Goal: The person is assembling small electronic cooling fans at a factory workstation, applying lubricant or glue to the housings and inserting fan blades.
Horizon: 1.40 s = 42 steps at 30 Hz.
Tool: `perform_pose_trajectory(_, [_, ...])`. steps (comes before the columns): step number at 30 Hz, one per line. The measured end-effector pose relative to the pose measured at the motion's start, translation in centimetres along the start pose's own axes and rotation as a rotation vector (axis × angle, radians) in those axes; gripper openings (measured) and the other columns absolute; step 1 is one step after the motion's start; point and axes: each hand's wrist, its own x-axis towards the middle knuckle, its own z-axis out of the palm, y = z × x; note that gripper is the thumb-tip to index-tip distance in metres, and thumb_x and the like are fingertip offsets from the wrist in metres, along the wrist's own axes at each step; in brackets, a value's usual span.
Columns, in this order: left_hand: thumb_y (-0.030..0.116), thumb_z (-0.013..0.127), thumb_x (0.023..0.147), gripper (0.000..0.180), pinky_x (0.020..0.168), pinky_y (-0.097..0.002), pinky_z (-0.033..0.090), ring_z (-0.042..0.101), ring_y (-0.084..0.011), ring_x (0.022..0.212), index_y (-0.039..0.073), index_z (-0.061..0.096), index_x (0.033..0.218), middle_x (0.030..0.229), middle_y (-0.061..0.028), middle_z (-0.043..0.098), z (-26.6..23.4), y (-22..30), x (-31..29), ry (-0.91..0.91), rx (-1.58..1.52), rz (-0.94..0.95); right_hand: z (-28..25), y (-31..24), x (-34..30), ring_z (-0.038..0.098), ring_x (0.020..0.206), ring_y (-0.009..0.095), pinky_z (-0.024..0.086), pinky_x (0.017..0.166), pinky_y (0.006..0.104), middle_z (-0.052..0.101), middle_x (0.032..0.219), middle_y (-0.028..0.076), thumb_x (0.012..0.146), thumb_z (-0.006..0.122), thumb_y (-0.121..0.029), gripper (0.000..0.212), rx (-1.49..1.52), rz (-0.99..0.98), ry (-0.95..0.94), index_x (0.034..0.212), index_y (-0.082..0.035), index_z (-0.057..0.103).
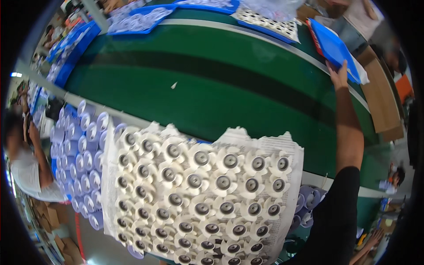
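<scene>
My right arm, in a black sleeve, reaches across to the far right. There my right hand [339,76] is closed on the near edge of a shallow blue tray [336,47], which sits tilted next to something red and a white sheet. Close in front of me, many cream-white fan wheels [194,180] with dark round hubs stand in rows on sheets of printed paper [289,152] with torn edges. A bit of blue shows under the paper's far edge. My left hand does not show.
A green conveyor surface [198,66] runs across, with a small white scrap [174,85] on it. Lilac cup-shaped parts [84,154] are stacked at left. Filled blue trays [143,26] line the far side. Cardboard [382,99] stands at right; a co-worker [33,172] is at left.
</scene>
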Motion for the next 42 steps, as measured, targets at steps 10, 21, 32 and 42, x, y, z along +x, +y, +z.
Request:
perform_pose_trajectory(10, [0.026,0.043,0.101,0.030,0.046,-0.0260,0.040,0.053,-0.0125,0.050,0.001,0.057,0.098,0.063,-0.0056,0.059,-0.1,-9.0,-11.8,0.094,-0.174,-0.187,-4.0,-2.5,-7.1,0.058,0.091,0.023,0.050,0.075,0.0300,0.053,0.114,0.015,0.082,0.065,-0.058,0.072,-0.781,-0.107,-0.039,0.132,-0.012,0.041])
perform_pose_trajectory(21, [0.026,0.044,0.101,0.029,0.049,-0.0185,0.030,0.039,-0.0026,0.056,0.003,0.061,0.095,0.065,0.0038,0.044,-17.9,21.8,-12.1,0.398,-0.513,0.748,3.1,-10.3,-24.7,0.054,0.090,0.016,0.044,0.075,0.0299,0.056,0.111,0.006,0.092,0.057,-0.034,0.043,-1.206,0.019,-0.154,0.127,-0.009,0.052])
perform_pose_trajectory(32, [0.037,0.056,0.082,0.055,0.090,-0.0416,0.048,0.060,-0.0348,0.110,-0.006,0.062,0.115,0.121,-0.0247,0.060,-7.4,40.5,-4.3,-0.169,0.201,0.839,9.0,-5.7,-54.5,0.060,0.070,0.009,0.046,0.056,0.0223,0.064,0.092,0.004,0.097,0.049,-0.046,0.050,-1.564,0.195,-0.486,0.123,-0.004,0.055])
perform_pose_trajectory(42, [0.016,0.048,0.094,0.035,0.088,-0.0392,0.051,0.061,-0.0234,0.108,0.001,0.058,0.124,0.121,-0.0128,0.062,-2.5,41.9,-1.2,-0.482,0.189,0.718,4.3,-4.7,-52.1,0.063,0.103,0.023,0.050,0.089,0.0344,0.061,0.121,0.016,0.100,0.047,-0.018,0.035,-1.149,0.376,-0.469,0.126,0.006,0.049])
